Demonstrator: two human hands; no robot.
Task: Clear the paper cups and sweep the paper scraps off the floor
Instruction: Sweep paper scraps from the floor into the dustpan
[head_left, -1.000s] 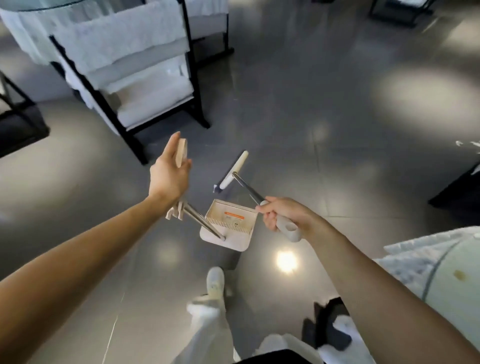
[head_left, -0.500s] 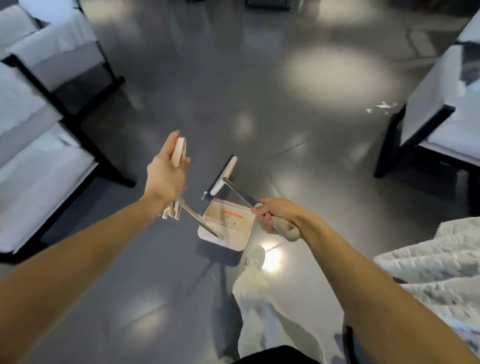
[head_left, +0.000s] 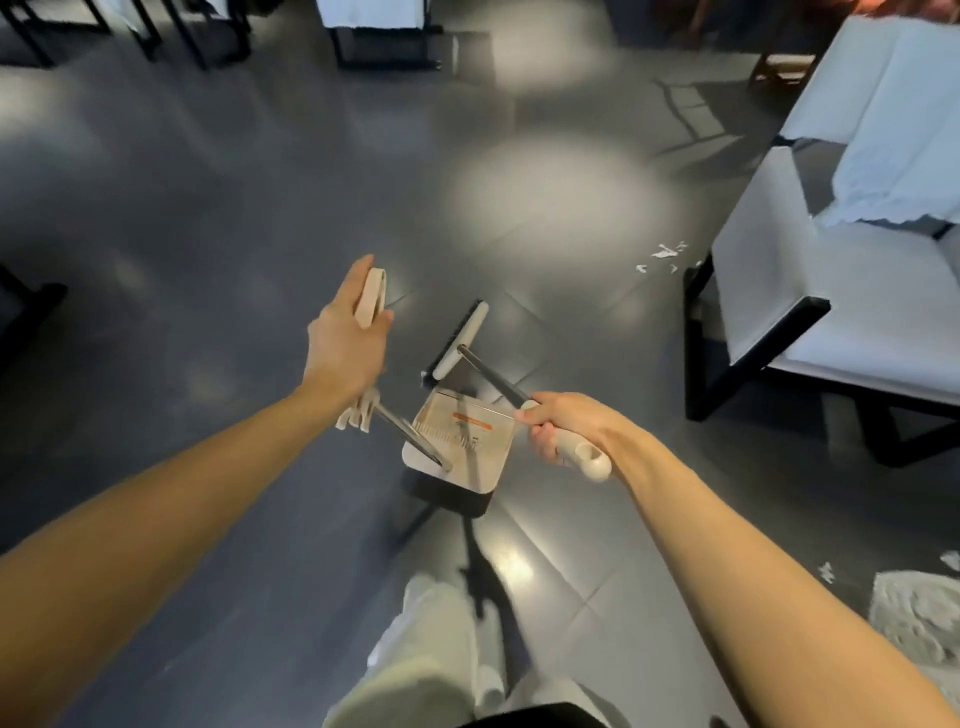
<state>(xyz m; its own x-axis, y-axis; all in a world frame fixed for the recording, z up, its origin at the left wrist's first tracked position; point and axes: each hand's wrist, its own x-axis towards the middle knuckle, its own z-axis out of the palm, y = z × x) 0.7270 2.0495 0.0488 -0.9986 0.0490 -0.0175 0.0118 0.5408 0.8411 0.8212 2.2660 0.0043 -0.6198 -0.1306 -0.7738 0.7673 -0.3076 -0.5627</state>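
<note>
My left hand (head_left: 347, 343) grips the cream handle of a long-handled dustpan (head_left: 460, 449), whose open white pan hangs just above the grey floor between my arms. My right hand (head_left: 563, 423) grips the cream handle of a broom, its metal shaft running up-left to the broom head (head_left: 460, 340) just beyond the pan. White paper scraps (head_left: 662, 255) lie on the floor ahead to the right, beside a chair leg. A few more scraps (head_left: 826, 570) lie at the lower right. No paper cups are visible.
A white-cushioned chair with a black frame (head_left: 756, 332) stands at the right, with a white-clothed table (head_left: 893, 119) behind it. More black-framed furniture (head_left: 384, 36) lines the far edge. A textured white cloth (head_left: 919, 613) shows at the lower right. My white-trousered legs (head_left: 431, 644) are below.
The view has swung to the right: the chairs on the left left the frame, and the right-hand chair and paper scraps came closer. Both hands kept their grips on dustpan and broom.
</note>
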